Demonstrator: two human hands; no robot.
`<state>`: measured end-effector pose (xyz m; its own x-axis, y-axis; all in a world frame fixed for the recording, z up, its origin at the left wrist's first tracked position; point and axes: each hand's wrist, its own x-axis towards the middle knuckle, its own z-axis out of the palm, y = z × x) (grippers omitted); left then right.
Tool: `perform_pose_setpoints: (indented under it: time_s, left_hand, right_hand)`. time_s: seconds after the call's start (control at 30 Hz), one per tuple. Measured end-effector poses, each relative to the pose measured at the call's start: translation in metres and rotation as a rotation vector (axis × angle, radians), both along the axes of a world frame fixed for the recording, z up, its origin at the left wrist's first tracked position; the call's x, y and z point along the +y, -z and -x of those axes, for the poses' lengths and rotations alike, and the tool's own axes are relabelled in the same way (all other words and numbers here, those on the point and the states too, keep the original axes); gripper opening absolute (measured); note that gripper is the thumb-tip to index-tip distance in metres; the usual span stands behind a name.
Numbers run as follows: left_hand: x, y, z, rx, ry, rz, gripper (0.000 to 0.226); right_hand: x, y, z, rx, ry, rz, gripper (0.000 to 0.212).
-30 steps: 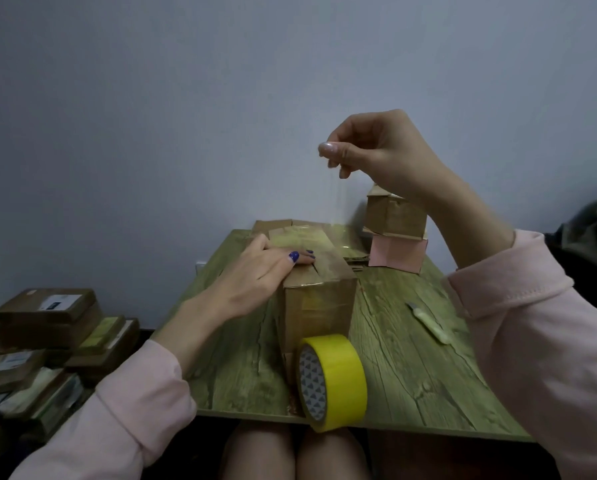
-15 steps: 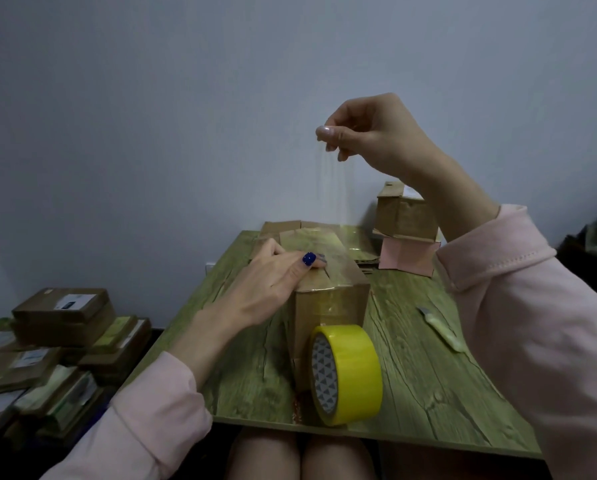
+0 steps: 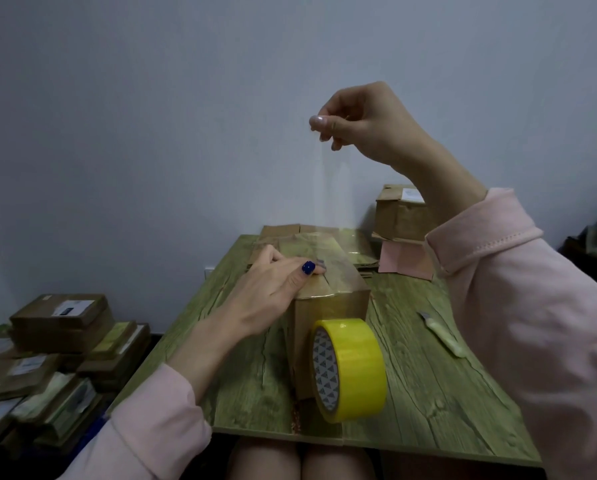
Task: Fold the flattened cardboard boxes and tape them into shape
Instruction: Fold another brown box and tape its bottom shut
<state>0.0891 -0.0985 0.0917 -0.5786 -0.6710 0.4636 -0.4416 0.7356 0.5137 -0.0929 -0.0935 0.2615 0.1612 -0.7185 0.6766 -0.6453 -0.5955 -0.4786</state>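
Note:
A folded cardboard box stands in the middle of the green wooden table, with clear tape over its top seam. My left hand rests on the box's top left, fingers straight and pressing the flaps down. High above the box, my right hand pinches the end of a clear tape strip that stretches down to the far end of the box top. A yellow tape roll stands on edge against the box's near face.
A small knife lies on the table at the right. A taped brown box sits on a pink one at the back right. Flattened cardboard lies behind the box. Stacks of parcels fill the floor at the left.
My right hand has risen with the tape end, drawing the strip longer. The left hand stays on the box top.

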Motion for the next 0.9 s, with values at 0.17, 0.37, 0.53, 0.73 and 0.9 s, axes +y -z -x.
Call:
perform_pose_setpoints:
  time_s: [0.17, 0.37, 0.53, 0.73, 0.9]
  left_hand:
    - [0.005, -0.001, 0.002, 0.013, 0.006, 0.047, 0.096]
    - [0.004, 0.001, 0.001, -0.004, -0.046, 0.071, 0.069]
    - [0.005, 0.003, 0.000, 0.059, -0.068, 0.009, 0.059]
    - [0.011, 0.006, 0.004, 0.122, -0.150, -0.077, 0.055]
    - [0.017, 0.003, 0.006, 0.147, -0.143, -0.109, 0.028]
  right_hand:
    - [-0.015, 0.005, 0.000, -0.001, 0.009, -0.033, 0.026]
    - [-0.040, 0.020, 0.000, 0.002, 0.022, -0.098, 0.025]
    - [-0.056, 0.033, -0.001, -0.012, 0.031, -0.141, 0.021]
    - [-0.071, 0.046, -0.004, -0.040, 0.015, -0.172, 0.019]
    - [-0.077, 0.053, -0.007, -0.040, 0.006, -0.192, 0.022]
